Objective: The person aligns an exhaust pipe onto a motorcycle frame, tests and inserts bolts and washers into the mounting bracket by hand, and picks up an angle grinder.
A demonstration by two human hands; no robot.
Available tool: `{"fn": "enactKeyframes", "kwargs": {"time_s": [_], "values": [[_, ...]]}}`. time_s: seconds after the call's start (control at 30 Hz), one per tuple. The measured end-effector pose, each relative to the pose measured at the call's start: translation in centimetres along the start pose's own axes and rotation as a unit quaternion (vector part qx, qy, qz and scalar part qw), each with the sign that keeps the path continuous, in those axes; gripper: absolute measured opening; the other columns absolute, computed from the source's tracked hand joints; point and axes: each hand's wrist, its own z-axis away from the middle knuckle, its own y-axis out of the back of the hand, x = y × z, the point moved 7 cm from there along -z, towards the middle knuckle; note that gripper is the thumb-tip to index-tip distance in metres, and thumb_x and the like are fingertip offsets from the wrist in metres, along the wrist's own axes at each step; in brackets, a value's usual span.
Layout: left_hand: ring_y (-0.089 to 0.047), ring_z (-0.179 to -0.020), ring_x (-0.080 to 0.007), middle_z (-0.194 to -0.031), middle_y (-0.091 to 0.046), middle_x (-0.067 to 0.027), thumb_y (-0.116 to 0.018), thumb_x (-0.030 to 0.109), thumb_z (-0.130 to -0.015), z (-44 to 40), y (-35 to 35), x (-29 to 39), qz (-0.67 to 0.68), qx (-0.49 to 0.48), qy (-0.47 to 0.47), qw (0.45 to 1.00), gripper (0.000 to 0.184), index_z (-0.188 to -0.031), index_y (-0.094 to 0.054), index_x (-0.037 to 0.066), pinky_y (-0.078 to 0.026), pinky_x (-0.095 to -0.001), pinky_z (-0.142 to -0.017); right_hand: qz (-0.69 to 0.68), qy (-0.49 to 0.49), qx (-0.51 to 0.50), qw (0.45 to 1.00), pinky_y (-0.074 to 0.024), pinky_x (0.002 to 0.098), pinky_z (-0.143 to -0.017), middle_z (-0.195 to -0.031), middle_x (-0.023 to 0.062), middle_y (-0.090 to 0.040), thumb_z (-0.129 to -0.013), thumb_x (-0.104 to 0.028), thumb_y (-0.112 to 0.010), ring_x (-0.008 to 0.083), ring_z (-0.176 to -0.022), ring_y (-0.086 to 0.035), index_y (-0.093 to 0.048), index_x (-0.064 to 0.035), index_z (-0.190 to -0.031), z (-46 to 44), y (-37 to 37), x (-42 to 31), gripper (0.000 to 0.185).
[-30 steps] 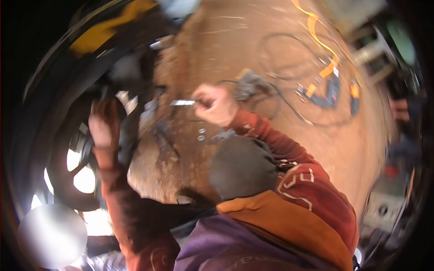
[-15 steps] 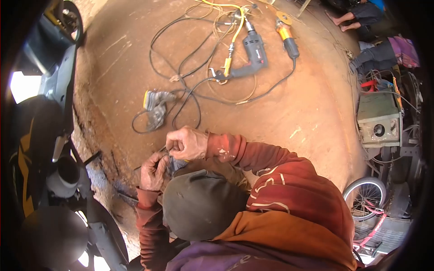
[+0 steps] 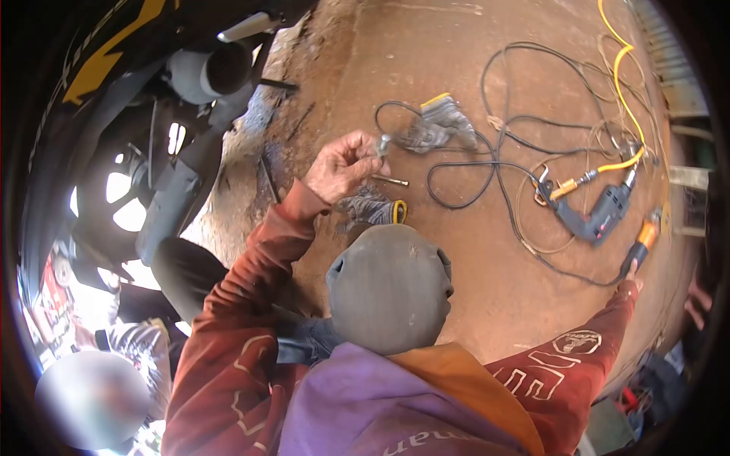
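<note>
My left hand (image 3: 347,167) is closed in a pinch on a small metal bolt (image 3: 384,144), held up over the floor. Just below the fingers shows a thin metal rod (image 3: 391,180); whether the hand touches it I cannot tell. My right hand (image 3: 631,277) reaches far out and grips the rear end of an orange and black angle grinder (image 3: 646,237) on the floor. Between the arms, a grey cap (image 3: 391,289) hides part of the ground. A grey work glove (image 3: 372,207) with a yellow cuff lies below my left hand, and another glove (image 3: 445,125) lies farther off.
A grey power drill (image 3: 597,216) lies near the grinder, joined to a yellow extension cord (image 3: 622,61). Looped black cables (image 3: 498,161) spread over the brown floor (image 3: 471,266). Motorcycle parts (image 3: 179,182) stand at the left. Another person (image 3: 137,349) is at the lower left.
The view has turned, shifting the tools rightward. My hands were close together; now my right hand has moved away to the grinder, while my left holds up the bolt.
</note>
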Motion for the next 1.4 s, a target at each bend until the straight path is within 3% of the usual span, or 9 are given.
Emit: {"fn": "enactKeyframes", "kwargs": {"time_s": [0.3,0.53,0.63,0.77,0.93,1.0,1.07,1.1,1.4], "values": [[-0.053,-0.065,-0.0040,-0.082,-0.064,0.0015,-0.065,0.010,-0.091,-0.8,0.9,1.3,-0.035,0.021,-0.059,0.997,0.007,-0.094,-0.064,0.005,-0.042,-0.0195,-0.058,-0.187,0.057,-0.147,0.970,-0.0545,0.0382,-0.076,-0.088,0.0136,-0.067,-0.076,-0.055,-0.069,0.0301,-0.081,-0.066,-0.062,0.0011,-0.106,0.0,-1.5,-5.5,0.064],[-0.050,-0.061,-0.0034,-0.079,-0.066,0.0020,-0.064,0.013,-0.092,-1.1,1.2,-1.0,-0.023,0.023,-0.034,0.999,0.018,-0.105,-0.068,0.002,-0.039,-0.0195,-0.053,-0.681,-0.220,-0.265,0.646,-0.0563,0.0362,-0.073,-0.091,0.0101,-0.065,-0.076,-0.036,-0.070,0.0283,-0.080,-0.064,-0.060,-0.0039,-0.106,8.7,-2.0,-6.3,0.045],[-0.048,-0.060,-0.0020,-0.080,-0.066,0.0038,-0.063,0.013,-0.093,-1.2,2.1,-3.4,-0.018,0.014,-0.004,1.000,0.019,-0.106,-0.068,0.001,-0.038,-0.0191,-0.052,-0.755,-0.190,-0.282,0.561,-0.0571,0.0415,-0.073,-0.101,0.0143,-0.063,-0.077,-0.034,-0.069,0.0310,-0.087,-0.063,-0.055,-0.0020,-0.113,11.6,0.0,-4.4,0.050],[-0.055,-0.075,-0.0060,-0.086,-0.066,0.0018,-0.061,0.009,-0.093,-1.9,3.8,-7.9,-0.072,0.042,-0.046,0.995,0.016,-0.106,-0.067,0.001,-0.046,-0.0231,-0.067,-0.639,-0.051,-0.234,0.731,-0.0575,0.0437,-0.075,-0.112,0.0193,-0.059,-0.080,-0.033,-0.065,0.0305,-0.093,-0.063,-0.049,-0.0005,-0.123,26.8,9.8,-4.2,0.057],[-0.059,-0.083,-0.0098,-0.087,-0.066,-0.0009,-0.060,0.008,-0.092,-1.7,4.2,-13.0,-0.147,0.076,0.000,0.986,0.016,-0.104,-0.066,-0.001,-0.048,-0.0260,-0.076,-0.757,0.169,-0.449,0.443,-0.0567,0.0432,-0.074,-0.122,0.0206,-0.053,-0.087,-0.034,-0.059,0.0279,-0.091,-0.062,-0.039,-0.0003,-0.135,38.4,15.6,-13.7,0.062],[-0.057,-0.079,-0.0116,-0.082,-0.065,-0.0033,-0.060,0.011,-0.093,-1.3,3.5,-13.4,-0.202,0.095,-0.029,0.974,0.017,-0.104,-0.065,-0.001,-0.047,-0.0291,-0.074,-0.745,0.123,-0.446,0.480,-0.0559,0.0433,-0.076,-0.121,0.0228,-0.051,-0.088,-0.034,-0.058,0.0296,-0.089,-0.061,-0.037,0.0000,-0.136,40.8,11.7,-14.6,0.062],[-0.057,-0.079,-0.0129,-0.082,-0.064,-0.0053,-0.059,0.011,-0.093,-0.8,2.6,-12.3,-0.246,0.080,-0.014,0.966,0.018,-0.104,-0.065,0.000,-0.047,-0.0303,-0.073,-0.733,0.121,-0.499,0.446,-0.0550,0.0439,-0.077,-0.118,0.0246,-0.050,-0.089,-0.032,-0.056,0.0326,-0.089,-0.061,-0.036,0.0009,-0.136,45.7,10.9,-18.1,0.061],[-0.057,-0.079,-0.0142,-0.081,-0.064,-0.0072,-0.058,0.012,-0.093,-0.8,2.2,-12.1,-0.291,0.063,0.001,0.955,0.018,-0.105,-0.065,0.000,-0.047,-0.0314,-0.073,-0.748,0.083,-0.564,0.340,-0.0551,0.0454,-0.076,-0.117,0.0258,-0.051,-0.087,-0.028,-0.058,0.0353,-0.089,-0.060,-0.037,0.0017,-0.135,49.0,11.7,-20.5,0.061],[-0.056,-0.076,-0.0174,-0.080,-0.060,-0.0082,-0.053,0.012,-0.096,-0.7,1.7,-3.9,-0.272,0.096,-0.168,0.943,0.014,-0.099,-0.061,0.001,-0.047,-0.0328,-0.070,-0.624,0.142,-0.714,0.284,-0.0545,0.0621,-0.076,-0.113,0.0292,-0.052,-0.078,-0.023,-0.074,0.0454,-0.088,-0.062,-0.020,-0.0013,-0.139,56.6,10.1,-28.1,0.084]]}}
